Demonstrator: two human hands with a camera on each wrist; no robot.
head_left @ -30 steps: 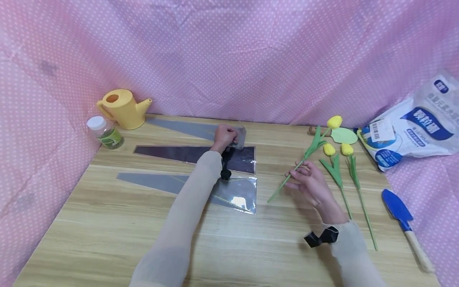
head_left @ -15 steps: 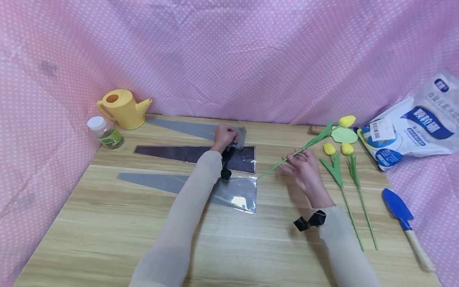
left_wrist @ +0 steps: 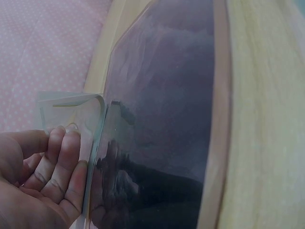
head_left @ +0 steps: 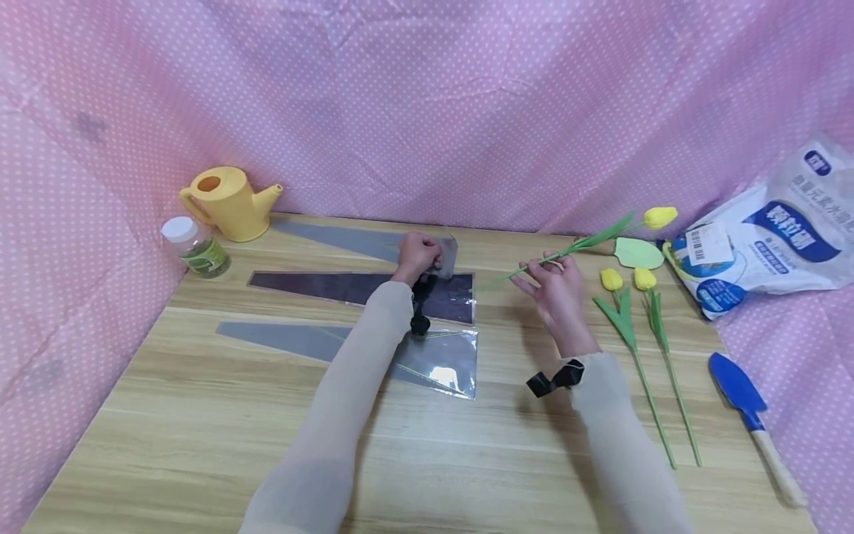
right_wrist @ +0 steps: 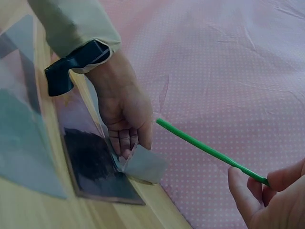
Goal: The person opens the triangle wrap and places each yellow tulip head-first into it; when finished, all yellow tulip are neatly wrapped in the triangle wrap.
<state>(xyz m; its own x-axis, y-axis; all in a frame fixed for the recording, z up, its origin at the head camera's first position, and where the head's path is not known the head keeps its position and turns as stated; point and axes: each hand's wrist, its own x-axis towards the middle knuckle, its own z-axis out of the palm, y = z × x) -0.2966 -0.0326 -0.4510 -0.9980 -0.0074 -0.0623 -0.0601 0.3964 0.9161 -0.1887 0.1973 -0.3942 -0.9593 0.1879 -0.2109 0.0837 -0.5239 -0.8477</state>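
My left hand (head_left: 419,256) pinches the wide right end of the farthest tapered grey plastic sleeve (head_left: 333,236). In the left wrist view the clear edge of this sleeve (left_wrist: 71,107) is lifted and bent at the fingertips. My right hand (head_left: 559,297) holds a yellow tulip (head_left: 603,233) by its green stem, between thumb and fingers. The bloom points right, and the bare stem end (right_wrist: 186,136) points toward the left hand, apart from the sleeve. A dark tapered sleeve (head_left: 307,285) lies under the left wrist, and a third, clear-ended sleeve (head_left: 273,341) lies nearer.
Two more yellow tulips (head_left: 626,319) lie right of the right hand. Behind them are a pale green trowel (head_left: 639,253) and a white printed bag (head_left: 767,237). A blue hand trowel (head_left: 739,386) lies far right. At back left stand a yellow watering can (head_left: 236,208) and a white-capped bottle (head_left: 203,252).
My right hand has moved left and away from me with the tulip, whose stem has swung from steep to nearly level, its end now nearer the far sleeve. The left hand stays in place.
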